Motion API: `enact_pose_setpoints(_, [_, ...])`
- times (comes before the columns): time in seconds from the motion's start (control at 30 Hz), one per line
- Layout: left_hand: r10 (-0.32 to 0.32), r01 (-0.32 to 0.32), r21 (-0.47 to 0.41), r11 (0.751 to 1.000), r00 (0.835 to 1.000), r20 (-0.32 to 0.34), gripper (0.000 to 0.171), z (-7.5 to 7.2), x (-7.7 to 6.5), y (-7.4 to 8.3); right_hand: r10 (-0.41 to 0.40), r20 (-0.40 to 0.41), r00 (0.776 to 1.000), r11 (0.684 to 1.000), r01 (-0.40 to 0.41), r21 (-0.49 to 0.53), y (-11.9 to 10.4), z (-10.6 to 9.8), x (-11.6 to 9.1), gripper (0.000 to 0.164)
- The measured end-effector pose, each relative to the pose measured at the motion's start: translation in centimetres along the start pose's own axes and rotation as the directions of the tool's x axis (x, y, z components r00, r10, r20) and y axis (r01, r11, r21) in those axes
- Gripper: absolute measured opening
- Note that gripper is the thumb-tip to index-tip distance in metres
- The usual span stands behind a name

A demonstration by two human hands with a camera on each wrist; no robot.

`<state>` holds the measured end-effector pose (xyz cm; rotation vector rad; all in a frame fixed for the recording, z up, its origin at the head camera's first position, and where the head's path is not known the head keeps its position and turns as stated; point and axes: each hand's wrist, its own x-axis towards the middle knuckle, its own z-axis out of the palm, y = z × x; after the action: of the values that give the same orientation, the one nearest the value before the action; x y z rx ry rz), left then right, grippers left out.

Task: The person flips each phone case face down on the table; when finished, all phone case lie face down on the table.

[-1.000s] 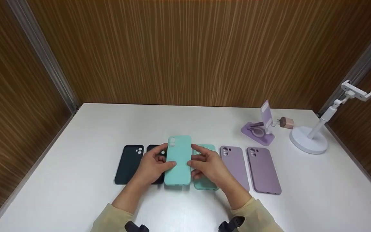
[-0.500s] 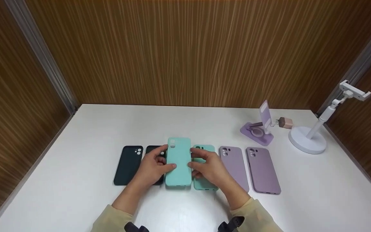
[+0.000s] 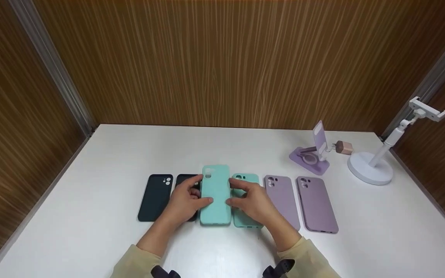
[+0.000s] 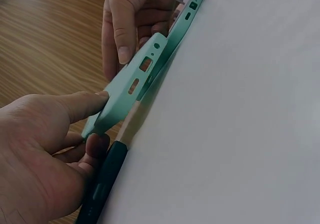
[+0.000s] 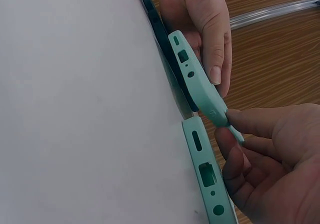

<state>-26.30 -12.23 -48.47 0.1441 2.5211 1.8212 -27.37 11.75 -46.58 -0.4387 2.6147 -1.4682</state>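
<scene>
A mint-green phone case (image 3: 216,206) is gripped at both long sides, its back facing up. My left hand (image 3: 180,202) pinches its left edge, thumb on the back; my right hand (image 3: 255,200) holds the right edge between thumb and fingers. In the left wrist view, the held case (image 4: 120,91) is tilted and stands a little above the table. Another mint case (image 3: 248,221) lies to its right, partly under my right hand. To its left lies a black case (image 3: 187,178), largely covered by my left hand. The right wrist view shows the held case's port holes (image 5: 183,56).
Another black case (image 3: 155,199) lies at the row's left end. Two purple cases, one inner (image 3: 282,199) and one outer (image 3: 317,204), lie on the right. Behind them stand a purple folding stand (image 3: 310,159), a pinkish plug adapter (image 3: 344,147) and a white phone stand (image 3: 370,170).
Both hands have brought the held mint case slightly lower and a touch to the right, nearer the table. The other cases stay where they were.
</scene>
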Motion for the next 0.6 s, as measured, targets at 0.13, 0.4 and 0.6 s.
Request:
enact_pose_setpoints(0.13, [0.001, -0.001, 0.024, 1.0, 1.0, 0.0, 0.077, 0.09, 0.06, 0.01, -0.005, 0.007, 1.0, 1.0, 0.006, -0.019, 0.01, -0.04, -0.04, 0.063])
enact_pose_setpoints(0.4, [0.008, -0.008, 0.067, 0.998, 1.0, 0.0, 0.078, 0.16, 0.06, 0.11, 0.005, 0.006, 1.0, 0.998, -0.004, -0.069, 0.1, 0.04, -0.03, 0.063])
enact_pose_setpoints(0.6, [0.005, -0.005, 0.091, 0.996, 1.0, 0.008, 0.078, 0.14, -0.11, 0.09, 0.002, 0.016, 1.0, 0.997, -0.001, -0.077, 0.3, 0.16, -0.05, 0.062])
